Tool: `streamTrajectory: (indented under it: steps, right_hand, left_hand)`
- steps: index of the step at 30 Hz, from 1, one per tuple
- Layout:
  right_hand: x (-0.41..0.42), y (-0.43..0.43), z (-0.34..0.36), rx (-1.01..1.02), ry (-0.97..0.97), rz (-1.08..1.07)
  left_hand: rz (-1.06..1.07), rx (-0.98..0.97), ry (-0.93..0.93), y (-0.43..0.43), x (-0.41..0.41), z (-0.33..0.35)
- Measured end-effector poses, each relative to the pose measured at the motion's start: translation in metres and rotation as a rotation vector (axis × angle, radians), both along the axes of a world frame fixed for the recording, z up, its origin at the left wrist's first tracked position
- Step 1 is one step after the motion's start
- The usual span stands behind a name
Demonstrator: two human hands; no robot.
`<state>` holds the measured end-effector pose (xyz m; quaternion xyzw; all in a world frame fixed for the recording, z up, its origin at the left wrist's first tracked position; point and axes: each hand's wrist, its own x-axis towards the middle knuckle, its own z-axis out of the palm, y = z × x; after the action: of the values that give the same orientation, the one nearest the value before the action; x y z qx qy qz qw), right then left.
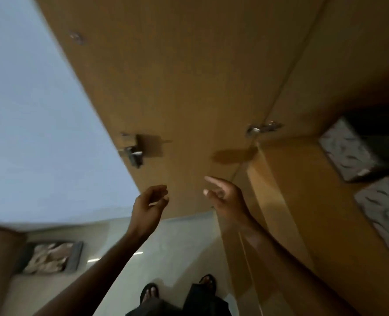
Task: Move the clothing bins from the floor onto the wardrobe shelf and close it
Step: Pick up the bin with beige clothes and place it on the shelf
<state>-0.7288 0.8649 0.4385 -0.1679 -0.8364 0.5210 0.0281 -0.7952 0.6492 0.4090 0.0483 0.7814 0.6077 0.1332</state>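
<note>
Two grey patterned clothing bins stand in the open wardrobe compartment at the right, one (348, 149) above the other (381, 208). A third bin (52, 256) holding light clothes sits on the floor at the lower left. My left hand (149, 202) and my right hand (223, 195) are both raised in front of the brown wardrobe door (177, 87), fingers loosely curled and apart, holding nothing. The right hand is just left of the open door's edge (271, 185). The picture is blurred by motion.
A metal latch (133, 151) and a metal handle (263, 127) sit on the wardrobe doors. A pale wall (29, 133) fills the left. My feet in dark sandals (150, 293) stand on the light tiled floor (177, 247).
</note>
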Motion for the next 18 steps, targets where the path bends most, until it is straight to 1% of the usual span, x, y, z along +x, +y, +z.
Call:
streamTrajectory:
  steps: [5, 9, 12, 18]
  right_hand:
    - [-0.038, -0.107, -0.004, 0.004, -0.033, 0.226]
    - [-0.052, -0.191, -0.008, -0.014, -0.049, 0.341]
    - [-0.059, -0.279, -0.015, -0.012, -0.071, 0.492]
    - [-0.073, -0.412, -0.028, -0.009, -0.118, 0.71]
  left_hand:
    - [0.234, 0.01, -0.015, -0.118, 0.016, -0.003]
    - [0.375, 0.008, -0.04, -0.206, 0.034, -0.003]
    - [0.505, -0.024, -0.044, -0.296, 0.056, -0.007]
    - [0.759, -0.11, -0.053, -0.42, 0.099, -0.011]
